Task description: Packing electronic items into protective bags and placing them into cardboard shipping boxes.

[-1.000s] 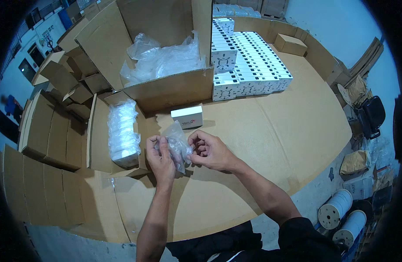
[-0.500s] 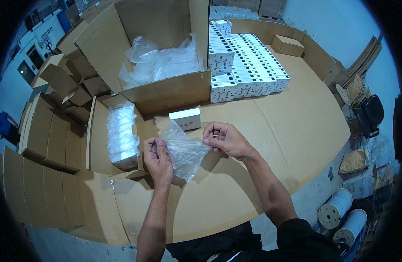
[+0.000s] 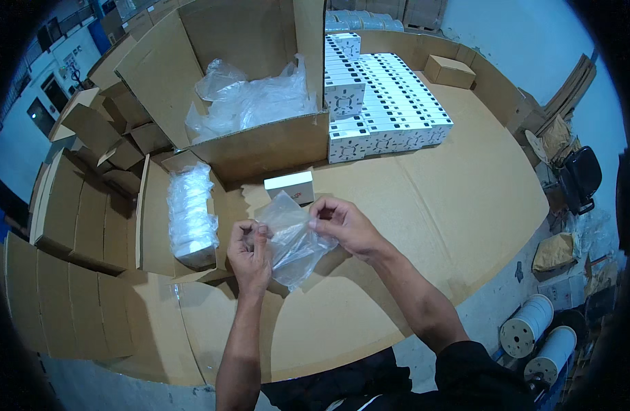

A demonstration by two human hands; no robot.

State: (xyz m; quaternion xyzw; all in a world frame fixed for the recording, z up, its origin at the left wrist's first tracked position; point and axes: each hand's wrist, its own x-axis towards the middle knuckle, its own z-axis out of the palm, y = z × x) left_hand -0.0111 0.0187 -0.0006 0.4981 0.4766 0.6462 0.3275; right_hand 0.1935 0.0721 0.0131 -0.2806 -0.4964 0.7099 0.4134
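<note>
Stretching hands: a clear, thin plastic bag (image 3: 298,248) hangs between the person's two bare hands, over the left part of the tabletop, toward its near edge.
Left hand (image 3: 250,250): thumb and curled fingers are closed on the bag's left side, with no gap showing at the fingertips.
Right hand (image 3: 347,227): thumb and forefinger are pinched together on the bag's upper right edge; the other fingers curl inward.
White box: a small, white rectangular carton (image 3: 292,187) sits just beyond the bag, whose top corner overlaps it in view; whether the two touch cannot be told.
Open brown box: a long cardboard box (image 3: 154,222), left of the left hand, holds a row of white packs in clear plastic wrap (image 3: 191,212).
Large carton: a tall, open brown cardboard carton (image 3: 263,145) stands behind the long box, with a heap of crumpled clear plastic (image 3: 256,103) inside.
White stack: rows of white boxes with dark square marks (image 3: 390,103) stand close together right of the large carton, toward the tabletop's far edge.
Far right corner: a small, closed brown box (image 3: 450,72) rests near the upright cardboard rim (image 3: 496,81).
Tabletop: brown cardboard sheeting (image 3: 465,219) covers it.
Floor, right: two white-wound spools (image 3: 527,325) lie beyond the tabletop's right edge.
</note>
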